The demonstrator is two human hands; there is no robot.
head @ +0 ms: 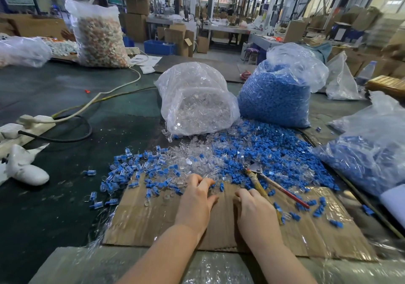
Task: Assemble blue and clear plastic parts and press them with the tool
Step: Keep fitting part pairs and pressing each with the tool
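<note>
A loose heap of blue plastic parts (252, 152) mixed with clear plastic parts (197, 158) spreads over the far edge of a cardboard sheet (153, 218). Assembled blue-and-clear pieces (122, 169) lie scattered at its left. My left hand (196, 200) rests palm down at the heap's near edge; its bent fingertips touch the parts and its thumb is spread aside. My right hand (255, 211) lies on the cardboard with fingers curled under, hiding whatever is inside. The pressing tool (263, 180), pliers with one yellowed and one red handle, lies just right of that hand.
A bag of clear parts (197, 101) and a bag of blue parts (278, 93) stand behind the heap. Another bag of blue parts (368, 158) lies at the right. A power strip with cables (32, 123) and white cloth (24, 167) sit at the left. A person works behind a far bag (98, 33).
</note>
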